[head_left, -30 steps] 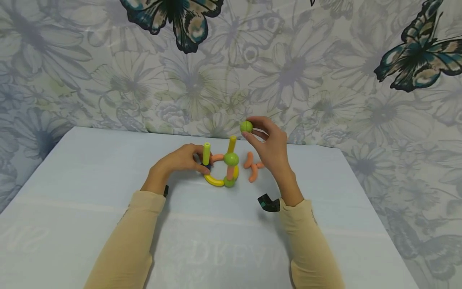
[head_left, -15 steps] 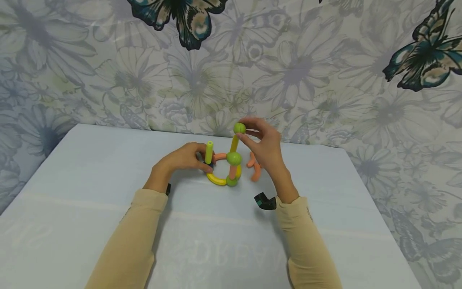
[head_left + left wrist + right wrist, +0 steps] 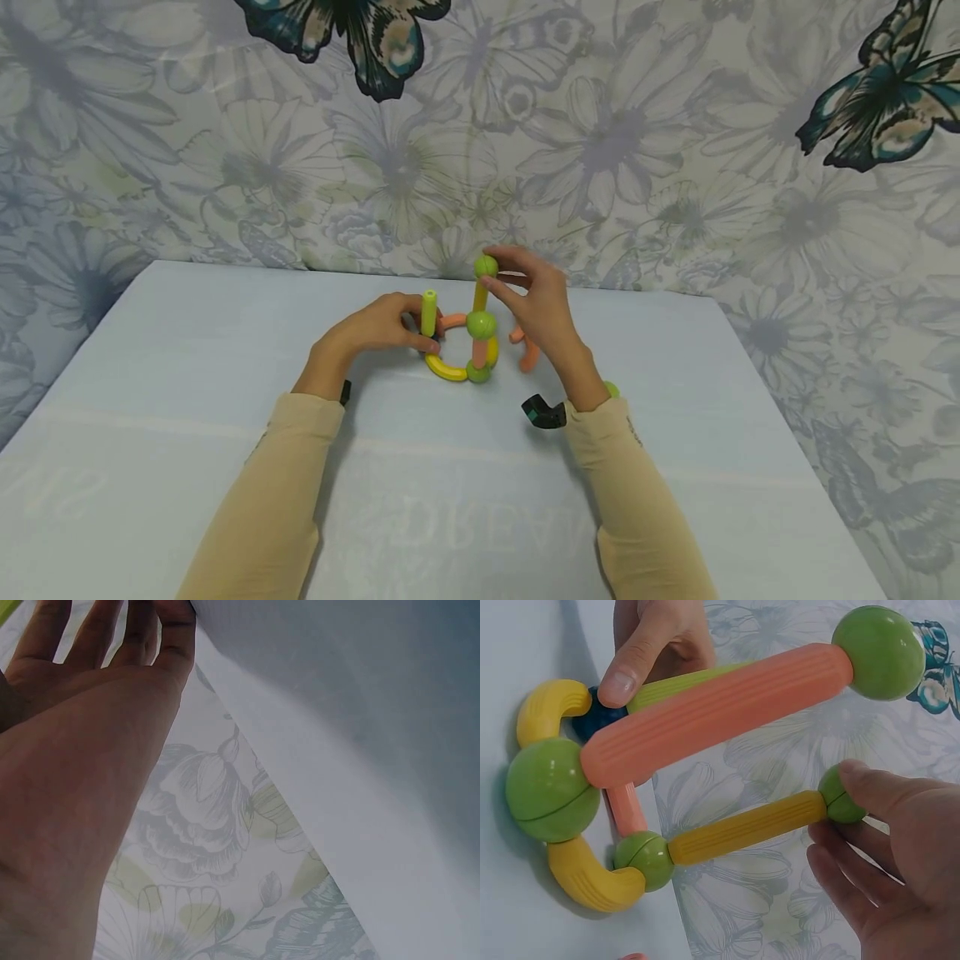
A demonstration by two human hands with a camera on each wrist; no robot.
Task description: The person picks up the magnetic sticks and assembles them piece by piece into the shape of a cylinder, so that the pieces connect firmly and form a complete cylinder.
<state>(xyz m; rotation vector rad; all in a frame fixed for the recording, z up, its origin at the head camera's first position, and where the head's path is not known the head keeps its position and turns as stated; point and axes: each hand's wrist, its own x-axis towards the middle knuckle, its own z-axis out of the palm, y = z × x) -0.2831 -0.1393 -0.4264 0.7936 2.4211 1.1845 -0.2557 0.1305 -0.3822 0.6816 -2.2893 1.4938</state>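
Observation:
A ring of curved yellow rods (image 3: pixel 596 877) and orange rods, joined by balls, lies on the table. My left hand (image 3: pixel 382 327) grips the dark blue ball (image 3: pixel 600 718) at the ring's left, its thumb on the ball. From that ball stands a lime rod (image 3: pixel 428 313). My right hand (image 3: pixel 542 304) pinches a green ball (image 3: pixel 841 793) at the top of the upright yellow rod (image 3: pixel 750 825); ball and rod touch. Nearer me, an upright orange rod (image 3: pixel 720 712) carries another green ball (image 3: pixel 879 652). In the left wrist view, the left hand's fingertips are cut off.
Loose curved orange pieces (image 3: pixel 529 357) lie right of the ring, partly behind my right hand. A green ball (image 3: pixel 612 389) peeks out beside the right wrist. The white table (image 3: pixel 450 500) ends at a flower-patterned backdrop (image 3: pixel 300 167).
My right hand has moved left and brought the green ball from beside the yellow rod onto its top. The left hand keeps its hold on the dark blue ball.

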